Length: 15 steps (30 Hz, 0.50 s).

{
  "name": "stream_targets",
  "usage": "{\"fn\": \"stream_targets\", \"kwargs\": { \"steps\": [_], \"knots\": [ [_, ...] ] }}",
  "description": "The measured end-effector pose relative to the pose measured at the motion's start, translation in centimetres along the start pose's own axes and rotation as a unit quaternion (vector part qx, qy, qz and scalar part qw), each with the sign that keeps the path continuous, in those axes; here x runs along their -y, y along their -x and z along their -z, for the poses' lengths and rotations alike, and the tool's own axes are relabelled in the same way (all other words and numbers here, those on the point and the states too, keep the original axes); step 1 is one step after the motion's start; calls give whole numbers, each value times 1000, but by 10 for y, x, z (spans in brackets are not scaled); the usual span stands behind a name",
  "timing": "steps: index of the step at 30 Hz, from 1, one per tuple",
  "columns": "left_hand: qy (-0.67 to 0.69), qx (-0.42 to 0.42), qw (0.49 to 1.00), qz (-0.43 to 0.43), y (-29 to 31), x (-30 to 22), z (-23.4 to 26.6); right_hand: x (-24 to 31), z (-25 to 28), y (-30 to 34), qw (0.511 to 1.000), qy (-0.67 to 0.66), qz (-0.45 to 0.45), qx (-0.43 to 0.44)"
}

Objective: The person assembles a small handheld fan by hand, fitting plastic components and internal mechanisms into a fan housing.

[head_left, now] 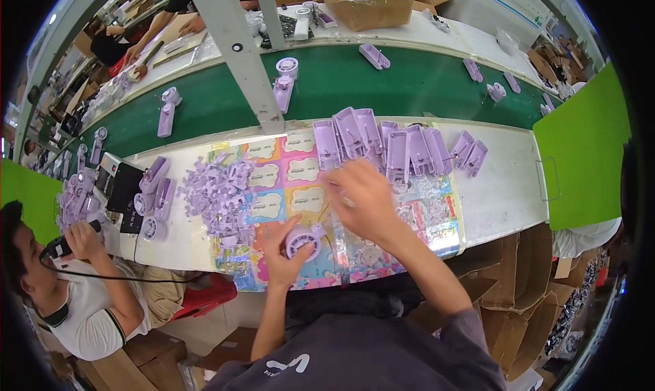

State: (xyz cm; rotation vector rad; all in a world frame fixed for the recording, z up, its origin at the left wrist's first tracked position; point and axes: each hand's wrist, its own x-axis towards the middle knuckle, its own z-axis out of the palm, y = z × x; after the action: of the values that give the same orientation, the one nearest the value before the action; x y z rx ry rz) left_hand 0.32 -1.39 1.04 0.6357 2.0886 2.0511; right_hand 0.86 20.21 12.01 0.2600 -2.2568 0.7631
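My left hand [278, 254] is closed round a round lilac fan head [302, 244], held low over the colourful printed sheet [263, 254]. Thin wires trail from the fan head's upper right side. To its upper right, my right hand [365, 203] hovers with its fingers curled together, slightly blurred; what they hold, if anything, I cannot make out. Just beyond that hand, several open lilac handle shells [398, 156] stand in a row. On the left of the sheet lies a heap of small lilac plastic parts [222, 193].
A green conveyor belt [327, 91] carries spaced lilac fan parts past the table. Upright grey metal posts [239, 50] stand before it. At left, a person [89, 282] holds a black corded tool [68, 242] near a black box [117, 183]. Cardboard boxes [518, 268] stand at lower right.
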Motion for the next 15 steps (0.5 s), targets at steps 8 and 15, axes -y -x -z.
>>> {"fn": "stream_targets", "kwargs": {
  "steps": [8, 15],
  "knots": [
    [20, 76, 996, 47, -8, -1, 0, -50, -177, -58, 957, 56, 7, 285],
    [204, -123, 967, 96, -9, 18, 3, -69, -164, -51, 959, -23, -105, 262]
  ]
}}
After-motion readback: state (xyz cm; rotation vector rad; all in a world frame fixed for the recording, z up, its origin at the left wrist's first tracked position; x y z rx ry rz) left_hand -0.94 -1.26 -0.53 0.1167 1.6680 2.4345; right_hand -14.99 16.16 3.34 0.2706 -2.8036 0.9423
